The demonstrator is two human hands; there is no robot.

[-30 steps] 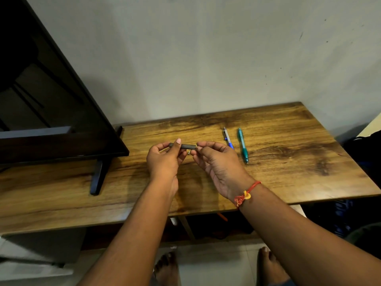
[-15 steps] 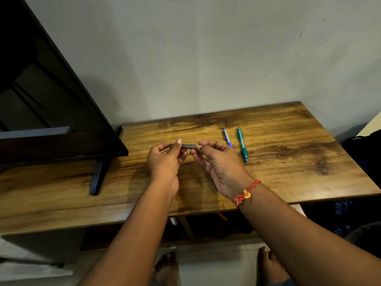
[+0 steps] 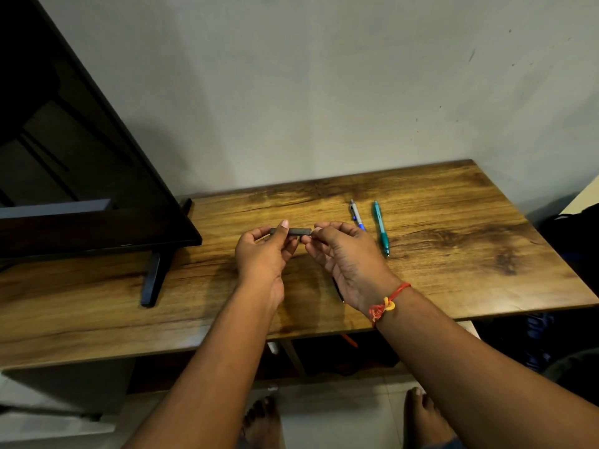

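Obj. in hand: dark barrel point(image 3: 295, 231), a short, straight, matte grey-black tube like a pen body. It lies approx. level, above the bench point(image 3: 453, 273) and clear of it, at mid-bench between your two hands.
L grip: your left hand point(image 3: 262, 254) has thumb and fingers curled round the barrel's left part. The thumb tip sits on top with the nail showing, and the grip is closed on it.
R grip: your right hand point(image 3: 350, 257) pinches the barrel's right end with its fingertips bunched tight. The exact contact pt. is too small to resolve.
Below R palm: thin dark sliver point(image 3: 338, 291), pointed at one end. You can't tell what it is or whether it's held.
R wrist: thread band point(image 3: 385, 304), red w/ a yellow-orange knot.
Bench: flat board w/ a brown wood-grain finish, dark knots and streaks, slight sheen.
Pens: silver-blue pen point(image 3: 356, 215) and teal pen point(image 3: 380, 226), both slim glossy plastic. They lie side by side on the bench, near but apart, just right of your right hand.
Left side: TV point(image 3: 81, 176), a flat glossy black panel on a matte black stand foot point(image 3: 155, 277) that rests on the bench.
Backdrop: wall point(image 3: 324, 92), pale, matte, w/ a few small marks.
Below: bare feet point(image 3: 262, 422) on a pale floor point(image 3: 340, 416).
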